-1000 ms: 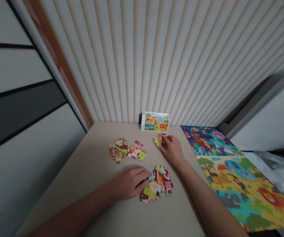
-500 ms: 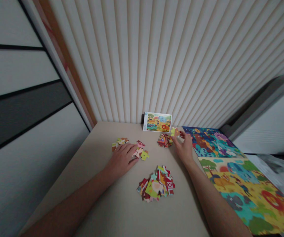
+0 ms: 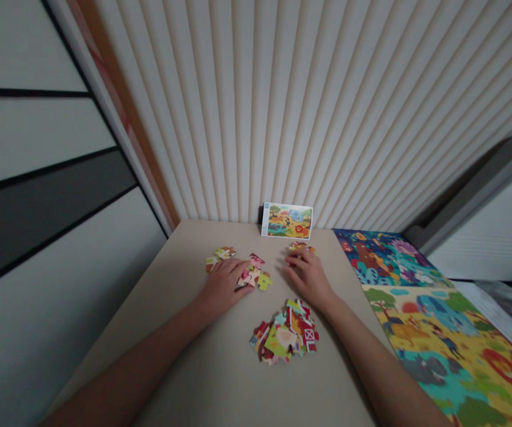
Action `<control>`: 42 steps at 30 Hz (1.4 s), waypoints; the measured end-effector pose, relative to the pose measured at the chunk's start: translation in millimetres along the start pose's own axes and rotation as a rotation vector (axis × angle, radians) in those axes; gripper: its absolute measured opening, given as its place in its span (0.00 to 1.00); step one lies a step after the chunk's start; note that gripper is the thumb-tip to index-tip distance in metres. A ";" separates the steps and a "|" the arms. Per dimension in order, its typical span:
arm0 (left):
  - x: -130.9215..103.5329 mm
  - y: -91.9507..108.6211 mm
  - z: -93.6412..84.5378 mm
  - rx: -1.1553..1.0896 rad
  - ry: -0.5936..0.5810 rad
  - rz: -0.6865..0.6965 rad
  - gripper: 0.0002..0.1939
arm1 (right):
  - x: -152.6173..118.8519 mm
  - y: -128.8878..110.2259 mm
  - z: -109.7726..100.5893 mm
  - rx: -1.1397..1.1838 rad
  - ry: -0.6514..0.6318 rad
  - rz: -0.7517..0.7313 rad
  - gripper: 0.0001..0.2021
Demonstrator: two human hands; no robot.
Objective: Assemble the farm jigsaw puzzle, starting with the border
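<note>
My left hand [image 3: 226, 289] lies with its fingers spread on the table, its fingertips beside pink and green puzzle pieces [image 3: 250, 275]. Just beyond it are a few green and brown pieces [image 3: 224, 252]. My right hand [image 3: 309, 276] is over a small pile of red and yellow pieces [image 3: 302, 245], partly covering it. The fingers of that hand are apart and slightly bent, and no piece shows between them. A larger heap of mixed pieces [image 3: 285, 334] lies nearer to me, between my forearms.
A small picture card [image 3: 287, 220] leans upright against the pleated wall at the table's [image 3: 193, 385] back edge. On the right lie two assembled pictures, a dark blue one [image 3: 384, 258] and a yellow animal one [image 3: 455, 350]. Clear plastic [image 3: 511, 314] sits beyond them.
My right hand has moved left onto the small pile, and the green and orange piece it held at the pile's right no longer shows in it. My left hand has barely moved.
</note>
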State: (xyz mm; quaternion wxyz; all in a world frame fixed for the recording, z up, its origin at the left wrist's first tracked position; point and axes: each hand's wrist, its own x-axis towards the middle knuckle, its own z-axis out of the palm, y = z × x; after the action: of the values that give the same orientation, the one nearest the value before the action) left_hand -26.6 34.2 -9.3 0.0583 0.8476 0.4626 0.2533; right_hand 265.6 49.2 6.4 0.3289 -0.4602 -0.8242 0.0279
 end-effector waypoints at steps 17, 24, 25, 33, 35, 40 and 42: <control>-0.6 27.2 -3.1 -0.441 0.121 -0.097 0.27 | -5.5 -11.9 -7.0 0.614 -0.123 0.238 0.12; -5.1 30.0 7.8 -0.857 0.067 -0.188 0.25 | -3.7 -19.9 -16.4 0.910 -0.032 0.494 0.16; -5.6 30.2 9.8 -0.907 0.069 -0.197 0.24 | -3.0 -20.9 -17.3 0.923 -0.023 0.514 0.17; -4.4 37.2 8.5 -1.154 0.002 -0.282 0.29 | -4.6 -20.2 -20.9 1.061 -0.032 0.640 0.21; -4.4 39.0 5.6 -1.228 -0.046 -0.311 0.31 | -5.9 -20.3 -20.8 1.111 -0.046 0.654 0.19; -4.7 38.5 6.1 -1.303 -0.047 -0.348 0.34 | -8.2 -21.4 -19.0 1.168 -0.052 0.663 0.18; -4.3 37.6 7.7 -1.310 -0.030 -0.353 0.34 | -8.3 -22.1 -18.7 1.164 -0.056 0.661 0.18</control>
State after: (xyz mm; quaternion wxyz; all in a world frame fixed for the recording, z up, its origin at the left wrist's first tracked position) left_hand 3.6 10.5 -5.0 0.6067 0.5524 0.3443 0.4563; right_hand 262.9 25.2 24.4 0.4760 -0.4351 -0.4986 0.5792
